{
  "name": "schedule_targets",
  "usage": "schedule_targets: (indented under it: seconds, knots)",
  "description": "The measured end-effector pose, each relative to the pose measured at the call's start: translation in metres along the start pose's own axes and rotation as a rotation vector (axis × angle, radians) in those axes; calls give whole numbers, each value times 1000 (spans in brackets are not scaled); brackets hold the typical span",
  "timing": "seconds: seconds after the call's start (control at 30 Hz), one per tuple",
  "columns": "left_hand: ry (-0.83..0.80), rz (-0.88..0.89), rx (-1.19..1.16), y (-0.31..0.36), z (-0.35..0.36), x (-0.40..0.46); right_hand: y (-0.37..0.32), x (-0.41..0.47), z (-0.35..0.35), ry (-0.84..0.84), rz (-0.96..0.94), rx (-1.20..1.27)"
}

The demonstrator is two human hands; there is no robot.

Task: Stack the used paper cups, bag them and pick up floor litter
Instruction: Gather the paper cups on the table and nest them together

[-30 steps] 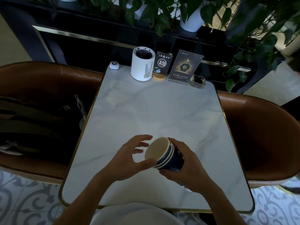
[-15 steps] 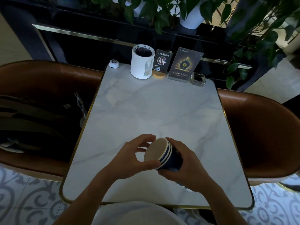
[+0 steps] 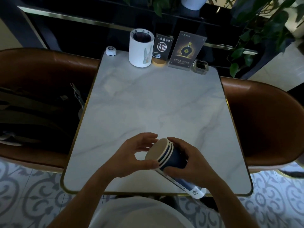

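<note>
A stack of dark blue paper cups (image 3: 171,155) with white rims lies tilted above the near part of the marble table (image 3: 148,102), its open mouth facing left. My right hand (image 3: 190,163) is wrapped around the stack's body. My left hand (image 3: 131,155) touches the rim with thumb below and fingers above. A blue and white plastic sleeve or bag (image 3: 189,185) lies on the table under my right wrist, partly hidden.
At the far edge stand a white cylinder holder (image 3: 140,50), an A10 table sign (image 3: 162,48), a menu card (image 3: 185,50), a glass ashtray (image 3: 200,66) and a call button (image 3: 110,51). Brown chairs (image 3: 266,122) flank the table; a dark bag (image 3: 29,116) lies on the left seat. Patterned floor tiles lie below.
My left hand has closed in on the rim of the cup stack, thumb and fingers now touching it. The stack stays tilted in my right hand.
</note>
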State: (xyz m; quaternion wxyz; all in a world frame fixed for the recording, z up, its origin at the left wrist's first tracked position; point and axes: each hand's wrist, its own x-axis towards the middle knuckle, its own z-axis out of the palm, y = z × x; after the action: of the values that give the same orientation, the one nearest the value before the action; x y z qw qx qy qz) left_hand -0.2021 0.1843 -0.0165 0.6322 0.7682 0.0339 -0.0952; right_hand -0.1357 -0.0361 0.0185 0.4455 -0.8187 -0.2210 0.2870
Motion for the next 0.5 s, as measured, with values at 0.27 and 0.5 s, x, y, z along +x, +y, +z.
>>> schedule_targets:
  seconds: [0.27, 0.5]
  knots:
    - [-136, -40, -105, 2, 4, -5, 9, -14, -6, -121, 182, 244]
    - [-284, -90, -181, -8, 13, -13, 22, -32, 4, -142, 321, 372]
